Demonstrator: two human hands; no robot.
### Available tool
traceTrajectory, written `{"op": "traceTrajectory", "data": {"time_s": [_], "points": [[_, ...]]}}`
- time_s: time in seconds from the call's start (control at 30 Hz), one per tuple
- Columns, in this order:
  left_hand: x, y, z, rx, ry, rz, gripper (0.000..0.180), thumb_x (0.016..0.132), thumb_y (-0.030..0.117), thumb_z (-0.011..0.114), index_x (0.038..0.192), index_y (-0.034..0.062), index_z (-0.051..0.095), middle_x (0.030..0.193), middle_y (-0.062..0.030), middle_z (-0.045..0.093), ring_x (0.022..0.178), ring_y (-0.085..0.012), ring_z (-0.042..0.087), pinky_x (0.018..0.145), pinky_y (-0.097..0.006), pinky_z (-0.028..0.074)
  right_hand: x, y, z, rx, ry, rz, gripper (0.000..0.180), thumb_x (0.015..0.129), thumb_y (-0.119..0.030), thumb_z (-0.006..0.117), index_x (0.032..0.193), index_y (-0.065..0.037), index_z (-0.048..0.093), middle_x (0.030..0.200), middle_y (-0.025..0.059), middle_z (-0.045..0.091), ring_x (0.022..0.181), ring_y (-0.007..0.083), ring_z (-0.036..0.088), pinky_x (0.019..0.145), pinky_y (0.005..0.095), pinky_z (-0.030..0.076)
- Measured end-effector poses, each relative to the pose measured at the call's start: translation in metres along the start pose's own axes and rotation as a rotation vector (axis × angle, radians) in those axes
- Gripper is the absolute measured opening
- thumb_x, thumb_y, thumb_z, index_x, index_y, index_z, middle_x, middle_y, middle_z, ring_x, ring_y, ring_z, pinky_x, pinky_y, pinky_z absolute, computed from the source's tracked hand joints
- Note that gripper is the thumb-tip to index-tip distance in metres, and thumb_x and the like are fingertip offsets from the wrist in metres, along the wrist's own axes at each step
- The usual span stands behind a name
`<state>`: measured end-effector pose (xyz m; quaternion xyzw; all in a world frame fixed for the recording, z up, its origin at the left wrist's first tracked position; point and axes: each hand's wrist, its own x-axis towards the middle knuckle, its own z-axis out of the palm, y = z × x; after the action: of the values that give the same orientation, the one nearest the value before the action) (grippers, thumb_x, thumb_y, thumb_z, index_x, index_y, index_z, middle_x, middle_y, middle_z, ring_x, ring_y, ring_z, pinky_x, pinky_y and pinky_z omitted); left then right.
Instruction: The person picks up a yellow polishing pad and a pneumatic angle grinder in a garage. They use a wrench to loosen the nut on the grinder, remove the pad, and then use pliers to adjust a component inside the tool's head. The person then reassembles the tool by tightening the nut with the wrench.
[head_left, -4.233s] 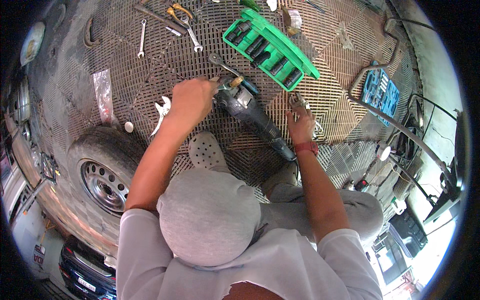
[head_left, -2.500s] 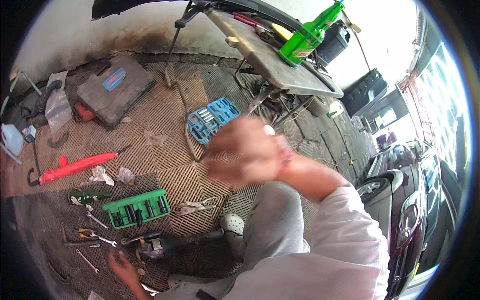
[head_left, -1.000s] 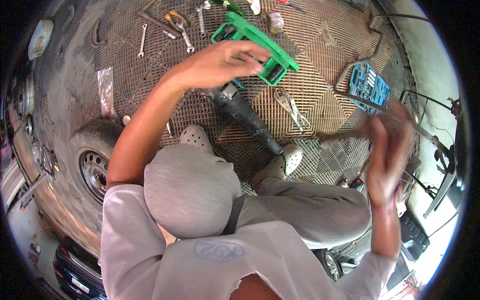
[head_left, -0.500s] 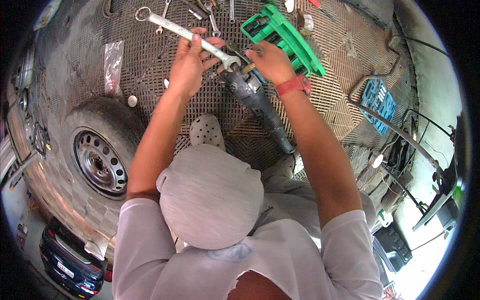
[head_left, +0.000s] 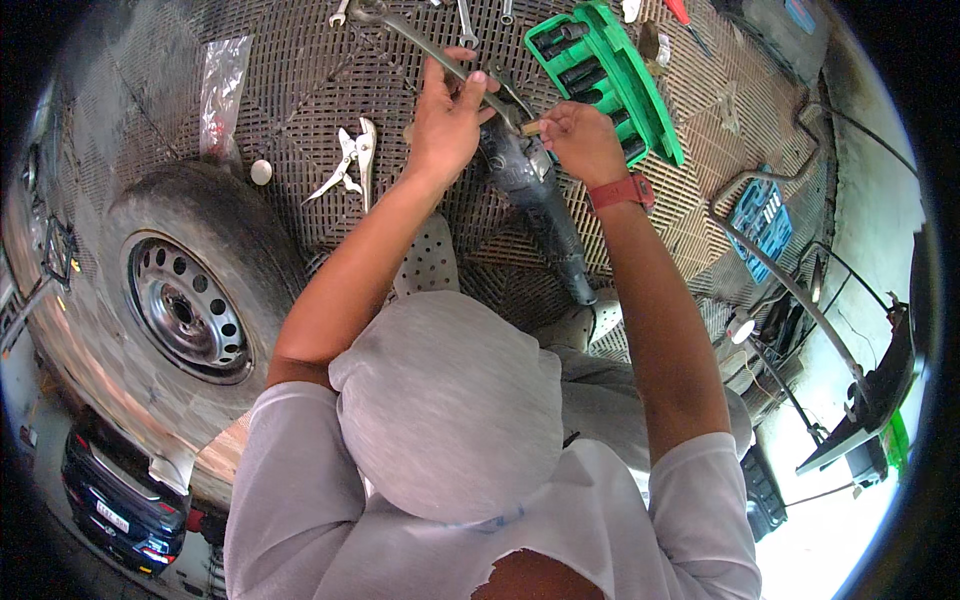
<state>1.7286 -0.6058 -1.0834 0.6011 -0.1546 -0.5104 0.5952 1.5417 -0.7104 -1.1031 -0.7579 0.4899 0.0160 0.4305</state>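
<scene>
My left hand [head_left: 446, 128] is closed on a long combination wrench [head_left: 428, 46]. The wrench's ring end points up and left, and its other end rests by the metal head of a black angle grinder [head_left: 543, 213]. At that head, my right hand [head_left: 583, 142] pinches a small brass-coloured piece [head_left: 531, 128] between thumb and fingers. The grinder lies slantwise on the mat, its body pointing down and right. Just beyond my right hand is an open green socket case [head_left: 640, 95] with black sockets. Locking pliers [head_left: 362, 160] lie left of my left forearm.
A wheel with a steel rim [head_left: 190, 305] lies at the left, below a clear plastic bag [head_left: 224, 95]. A blue tool case [head_left: 762, 222] and a bent metal bar [head_left: 775, 265] are at the right. Several wrenches lie at the far edge. The floor is slatted mat [head_left: 290, 95].
The wrench has tilted and shifted right with my left hand. My right hand now pinches the brass-coloured piece more closely. The view has shifted, uncovering the locking pliers.
</scene>
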Motion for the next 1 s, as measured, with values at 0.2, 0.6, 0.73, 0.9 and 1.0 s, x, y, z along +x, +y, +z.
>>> {"op": "traceTrajectory", "data": {"time_s": [0.2,0.6,0.73,0.9,1.0], "points": [[0.002,-0.007,0.003,0.058,-0.009,0.02,0.032,0.108,0.021,0.059,0.134,0.0128,0.044,0.115,-0.011,0.065,0.113,-0.0209,0.067,0.097,-0.043,0.059,-0.006,-0.006,0.002,-0.005,0.046,-0.042,0.015,0.089,-0.017,0.073,0.096,-0.004,0.076,0.093,0.0198,0.075,0.088,0.0407,0.073,0.079,0.0484,0.058],[0.003,-0.022,0.013,0.187,-0.013,0.115,0.024,0.106,0.016,0.06,0.126,0.0085,0.048,0.107,-0.0107,0.067,0.1,-0.0188,0.071,0.084,-0.035,0.061,-0.006,-0.007,-0.004,0.041,0.028,-0.066,0.014,0.092,-0.015,0.072,0.098,-0.003,0.074,0.091,0.0152,0.075,0.084,0.0321,0.072,0.075,0.0413,0.057],[0.001,-0.02,0.011,0.101,0.03,0.067,0.026,0.107,0.017,0.059,0.126,0.0069,0.045,0.109,-0.0099,0.064,0.102,-0.0187,0.07,0.086,-0.035,0.061,-0.004,-0.009,-0.003,0.02,0.044,-0.142,0.014,0.092,-0.015,0.072,0.098,-0.003,0.073,0.09,0.0147,0.075,0.083,0.0312,0.072,0.074,0.0404,0.056],[-0.01,-0.022,0.011,0.076,0.049,0.081,0.029,0.108,0.018,0.058,0.128,0.0067,0.041,0.114,-0.0129,0.064,0.11,-0.0219,0.069,0.092,-0.039,0.062,-0.01,-0.004,-0.002,0.131,0.054,-0.147,0.014,0.091,-0.015,0.074,0.1,-0.004,0.072,0.091,0.0161,0.075,0.084,0.0349,0.074,0.075,0.0407,0.057],[-0.017,-0.015,0.011,0.115,0.087,0.124,0.03,0.107,0.019,0.059,0.127,0.0049,0.043,0.113,-0.0126,0.063,0.109,-0.0225,0.07,0.09,-0.039,0.064,-0.013,-0.009,-0.003,0.164,0.041,-0.161,0.015,0.092,-0.014,0.074,0.103,-0.003,0.072,0.092,0.0155,0.076,0.084,0.0306,0.075,0.075,0.038,0.057]]}}
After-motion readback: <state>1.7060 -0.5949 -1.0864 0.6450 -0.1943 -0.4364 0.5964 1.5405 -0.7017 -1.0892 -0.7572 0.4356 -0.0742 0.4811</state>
